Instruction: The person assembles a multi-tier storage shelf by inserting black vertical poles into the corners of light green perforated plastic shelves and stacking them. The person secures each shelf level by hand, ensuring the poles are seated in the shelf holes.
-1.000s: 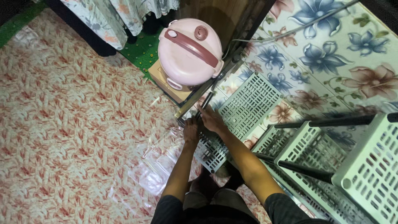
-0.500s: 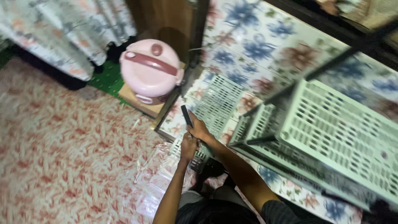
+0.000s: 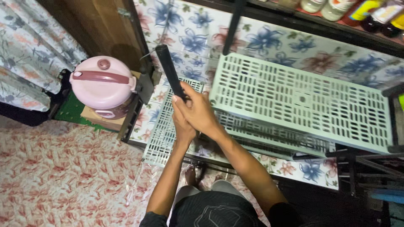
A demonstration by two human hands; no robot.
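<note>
A black tube (image 3: 169, 70) stands nearly upright in front of me, its open top toward the camera. My right hand (image 3: 198, 111) is wrapped around its lower part, and my left hand (image 3: 182, 128) grips just below, mostly hidden behind the right. Under my hands lies a pale green slotted shelf panel (image 3: 162, 130) on the floor. A larger pale green slotted shelf (image 3: 303, 98) is mounted higher on the rack to the right.
A pink rice cooker (image 3: 101, 86) sits on a cardboard box at the left. A floral curtain (image 3: 25, 59) hangs at far left; floral tiles cover the wall. Bottles stand on a shelf (image 3: 345, 8) top right. Black rack poles (image 3: 362, 159) stick out at the right.
Both hands have risen with the black tube, which now stands up toward the camera. The view has swung up and right, bringing the top shelf and bottles into sight.
</note>
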